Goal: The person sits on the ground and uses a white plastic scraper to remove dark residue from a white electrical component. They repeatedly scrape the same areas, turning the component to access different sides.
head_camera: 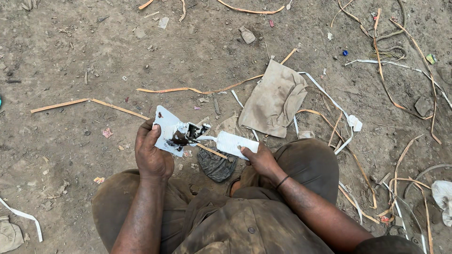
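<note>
Bare, dusty dirt ground (70, 61) carries everything here. A crumpled tan cloth (275, 99) lies just above centre, toward twelve o'clock. Long orange strips (197, 90) run across at ten and three o'clock, white strips (329, 101) trail at two, and a dark rag (215, 165) sits at centre.

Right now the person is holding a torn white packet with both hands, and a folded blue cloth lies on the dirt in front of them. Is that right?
Almost. The cloth is tan, not blue; the head view shows it. The rest holds: the left hand and right hand both hold the torn white packet, and the cloth lies folded on the dirt ahead.
</note>
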